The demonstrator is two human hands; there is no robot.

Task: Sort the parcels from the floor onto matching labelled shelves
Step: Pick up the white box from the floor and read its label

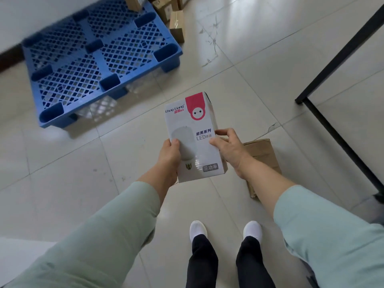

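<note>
I hold a white LED bulb box [193,125] with a pink patch at its top, lifted above the floor in front of me. My left hand [169,155] grips its lower left edge, thumb on the printed face. On the right edge sits my right hand [230,149], fingers curled over the front. A brown cardboard parcel [262,154] lies on the tiles just behind my right wrist, partly hidden by it. Several more cardboard parcels [176,23] lie on the floor at the top, past the pallet.
A blue plastic pallet [93,59] rests on the tiled floor at upper left. A black metal frame [332,125] of a shelf or table runs along the right. My white shoes [198,230] stand at the bottom centre.
</note>
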